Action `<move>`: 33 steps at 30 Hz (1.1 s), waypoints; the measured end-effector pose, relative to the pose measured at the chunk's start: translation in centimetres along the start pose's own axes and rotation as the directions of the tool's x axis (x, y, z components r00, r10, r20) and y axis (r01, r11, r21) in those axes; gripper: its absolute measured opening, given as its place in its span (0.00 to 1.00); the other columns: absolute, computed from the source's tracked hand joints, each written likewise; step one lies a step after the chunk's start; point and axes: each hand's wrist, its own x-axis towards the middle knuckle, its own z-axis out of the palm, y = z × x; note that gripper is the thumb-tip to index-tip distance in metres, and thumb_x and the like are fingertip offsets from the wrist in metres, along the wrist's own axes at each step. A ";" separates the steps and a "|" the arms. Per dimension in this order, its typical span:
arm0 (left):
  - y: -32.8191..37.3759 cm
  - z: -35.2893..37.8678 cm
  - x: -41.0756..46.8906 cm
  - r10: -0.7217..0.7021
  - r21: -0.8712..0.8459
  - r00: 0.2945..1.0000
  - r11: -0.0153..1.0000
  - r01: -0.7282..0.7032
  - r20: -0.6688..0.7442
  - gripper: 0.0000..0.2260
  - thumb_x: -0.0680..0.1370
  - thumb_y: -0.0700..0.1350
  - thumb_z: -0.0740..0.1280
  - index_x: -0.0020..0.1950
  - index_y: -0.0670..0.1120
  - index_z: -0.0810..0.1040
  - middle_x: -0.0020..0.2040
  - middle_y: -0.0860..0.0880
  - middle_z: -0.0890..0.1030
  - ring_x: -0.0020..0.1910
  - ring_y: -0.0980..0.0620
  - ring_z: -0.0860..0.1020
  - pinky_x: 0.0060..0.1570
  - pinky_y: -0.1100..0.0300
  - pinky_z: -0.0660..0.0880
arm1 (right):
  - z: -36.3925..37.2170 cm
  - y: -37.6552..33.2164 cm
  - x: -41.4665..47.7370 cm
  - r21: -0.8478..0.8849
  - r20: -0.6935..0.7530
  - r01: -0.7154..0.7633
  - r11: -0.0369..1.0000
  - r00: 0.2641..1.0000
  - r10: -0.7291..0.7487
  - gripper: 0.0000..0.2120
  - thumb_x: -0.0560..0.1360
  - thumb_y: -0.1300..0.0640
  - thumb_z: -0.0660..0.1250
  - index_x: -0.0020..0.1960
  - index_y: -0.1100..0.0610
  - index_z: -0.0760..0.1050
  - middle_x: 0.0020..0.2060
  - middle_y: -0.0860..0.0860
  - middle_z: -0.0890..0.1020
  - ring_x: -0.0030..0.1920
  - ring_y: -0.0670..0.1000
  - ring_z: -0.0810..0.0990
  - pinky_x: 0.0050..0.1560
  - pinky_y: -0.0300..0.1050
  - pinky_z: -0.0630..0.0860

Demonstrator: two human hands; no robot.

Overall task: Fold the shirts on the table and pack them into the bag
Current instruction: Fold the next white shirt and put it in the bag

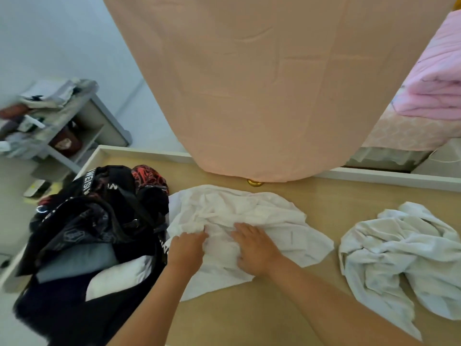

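A rumpled white shirt (252, 216) lies in the middle of the wooden table (249, 318). My left hand (185, 249) has its fingers curled into the cloth near the shirt's left side. My right hand (254, 247) lies flat on the shirt with straight fingers. A second white shirt (399, 253) sits crumpled to the right, untouched. The black bag (82, 236) stands open at the table's left end, with folded grey, white and dark garments inside.
A peach curtain (274, 83) hangs over the table's far edge, with a small gold knob (254, 182) just below it. Folded pink bedding (439, 83) lies on a bed at the right. A cluttered grey shelf unit (62, 121) stands on the left.
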 end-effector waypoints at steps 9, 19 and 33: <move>-4.2 -1.2 -3.7 -0.005 -0.473 0.962 0.872 -0.130 -0.273 0.20 0.70 0.36 0.65 0.56 0.57 0.79 0.70 0.51 0.68 0.68 0.46 0.66 0.61 0.51 0.69 | 3.0 -6.7 1.6 0.356 0.039 -0.130 0.925 0.992 0.124 0.18 0.76 0.45 0.65 0.63 0.49 0.78 0.55 0.49 0.82 0.55 0.52 0.80 0.46 0.42 0.71; -9.5 -2.2 -5.7 0.176 -0.263 0.955 0.959 -0.111 0.240 0.17 0.79 0.41 0.62 0.62 0.59 0.78 0.58 0.54 0.78 0.57 0.52 0.76 0.57 0.62 0.71 | 0.7 -8.3 2.0 -0.156 -0.049 -0.155 0.975 0.988 0.149 0.31 0.74 0.54 0.61 0.77 0.50 0.60 0.79 0.51 0.54 0.79 0.56 0.51 0.76 0.58 0.51; -5.8 2.3 -7.0 0.215 -0.247 0.976 0.948 -0.199 0.037 0.29 0.79 0.62 0.58 0.79 0.58 0.54 0.79 0.48 0.52 0.76 0.42 0.55 0.71 0.45 0.58 | 2.5 -11.7 -5.8 -0.050 0.597 -0.553 0.832 0.651 0.469 0.17 0.76 0.50 0.63 0.53 0.62 0.80 0.46 0.57 0.85 0.34 0.53 0.81 0.41 0.46 0.75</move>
